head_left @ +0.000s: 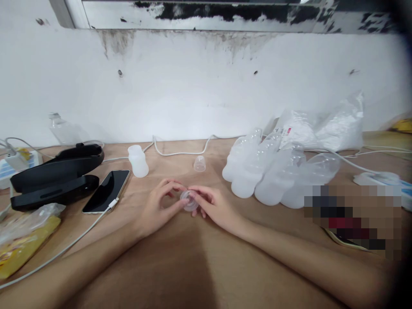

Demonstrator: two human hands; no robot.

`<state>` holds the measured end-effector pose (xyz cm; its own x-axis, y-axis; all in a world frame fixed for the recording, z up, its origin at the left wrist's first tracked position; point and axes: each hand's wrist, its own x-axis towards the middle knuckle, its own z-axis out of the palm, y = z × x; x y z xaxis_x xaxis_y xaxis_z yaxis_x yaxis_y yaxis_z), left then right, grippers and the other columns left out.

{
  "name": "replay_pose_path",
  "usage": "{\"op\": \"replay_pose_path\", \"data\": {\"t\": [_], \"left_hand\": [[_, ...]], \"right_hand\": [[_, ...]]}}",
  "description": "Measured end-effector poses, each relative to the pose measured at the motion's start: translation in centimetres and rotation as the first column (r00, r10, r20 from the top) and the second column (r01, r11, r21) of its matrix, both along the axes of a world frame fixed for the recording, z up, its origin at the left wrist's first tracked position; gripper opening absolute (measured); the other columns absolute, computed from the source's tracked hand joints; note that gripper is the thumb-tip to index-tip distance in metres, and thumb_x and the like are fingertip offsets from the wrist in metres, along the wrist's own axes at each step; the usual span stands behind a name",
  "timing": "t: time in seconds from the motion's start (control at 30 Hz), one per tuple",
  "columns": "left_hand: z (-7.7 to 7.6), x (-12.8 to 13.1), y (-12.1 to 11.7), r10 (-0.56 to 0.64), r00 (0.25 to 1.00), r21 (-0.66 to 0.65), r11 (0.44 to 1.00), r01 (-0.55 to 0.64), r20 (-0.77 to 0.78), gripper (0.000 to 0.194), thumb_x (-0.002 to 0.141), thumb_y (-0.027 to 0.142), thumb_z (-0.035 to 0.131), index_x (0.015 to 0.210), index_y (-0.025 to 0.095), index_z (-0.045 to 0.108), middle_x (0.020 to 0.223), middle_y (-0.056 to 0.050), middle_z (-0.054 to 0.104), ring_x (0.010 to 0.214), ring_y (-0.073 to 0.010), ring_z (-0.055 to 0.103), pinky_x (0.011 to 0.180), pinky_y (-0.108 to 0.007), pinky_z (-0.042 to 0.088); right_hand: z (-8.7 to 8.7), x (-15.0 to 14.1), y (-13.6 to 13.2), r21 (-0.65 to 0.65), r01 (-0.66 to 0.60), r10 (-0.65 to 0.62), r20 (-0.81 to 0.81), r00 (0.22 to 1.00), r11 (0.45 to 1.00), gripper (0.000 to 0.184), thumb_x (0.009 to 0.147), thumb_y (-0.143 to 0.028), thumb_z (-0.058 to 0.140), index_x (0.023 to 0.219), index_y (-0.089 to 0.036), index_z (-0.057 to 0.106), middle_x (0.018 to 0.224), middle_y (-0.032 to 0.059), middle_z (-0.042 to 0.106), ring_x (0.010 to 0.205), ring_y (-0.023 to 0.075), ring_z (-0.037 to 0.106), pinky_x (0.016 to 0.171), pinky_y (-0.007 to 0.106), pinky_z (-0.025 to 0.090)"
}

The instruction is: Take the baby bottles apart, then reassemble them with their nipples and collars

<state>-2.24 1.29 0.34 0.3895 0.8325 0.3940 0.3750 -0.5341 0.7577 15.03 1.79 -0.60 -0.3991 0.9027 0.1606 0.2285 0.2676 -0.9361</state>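
Observation:
Between my two hands is a small round translucent plastic piece with a rim, which looks like a baby bottle's collar ring. My left hand (160, 207) pinches its left side with thumb and fingertips. Against its upper right side press the thumb and index finger of my right hand (216, 207), the other fingers curled beneath. The ring (186, 206) is partly covered by my fingers. Just beyond it, a clear dome cap (200, 163) stands on the table. A frosted bottle body (138, 161) without a cap stands upright past my left hand.
Several frosted bottles with clear caps (247, 171) crowd the right, before a plastic bag of white items (318, 128). On the left lie a phone (106, 192) on a charging cable, black cases (61, 167) and a yellow packet (28, 240). A white cord (183, 153) runs along the wall.

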Motion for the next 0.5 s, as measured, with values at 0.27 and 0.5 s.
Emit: {"op": "replay_pose_path", "data": {"t": [0.27,0.5], "left_hand": [[-0.5,0.9,-0.3,0.055,0.997,-0.182,0.981,-0.064,-0.051,0.010,0.077,0.025,0.049,0.082,0.016,0.050,0.066,0.000,0.059,0.061,-0.0124,0.056,0.056,-0.023,0.045],[-0.9,1.2,0.1,0.032,0.992,-0.100,0.994,-0.044,-0.119,0.010,0.080,0.026,0.046,0.079,0.017,0.051,0.061,0.003,0.054,0.055,-0.0098,0.050,0.051,-0.020,0.039]], "right_hand": [[0.3,0.1,-0.9,0.102,0.018,-0.022,0.039,0.999,0.995,0.018,0.081,-0.032,0.047,0.090,-0.019,0.056,0.093,0.0035,0.047,0.053,0.0050,0.056,0.040,0.016,0.044],[0.2,0.0,-0.6,0.050,0.020,-0.022,0.051,0.998,0.999,0.018,0.081,-0.032,0.046,0.080,-0.016,0.054,0.089,0.0012,0.041,0.045,0.0031,0.055,0.033,0.015,0.042]]}}
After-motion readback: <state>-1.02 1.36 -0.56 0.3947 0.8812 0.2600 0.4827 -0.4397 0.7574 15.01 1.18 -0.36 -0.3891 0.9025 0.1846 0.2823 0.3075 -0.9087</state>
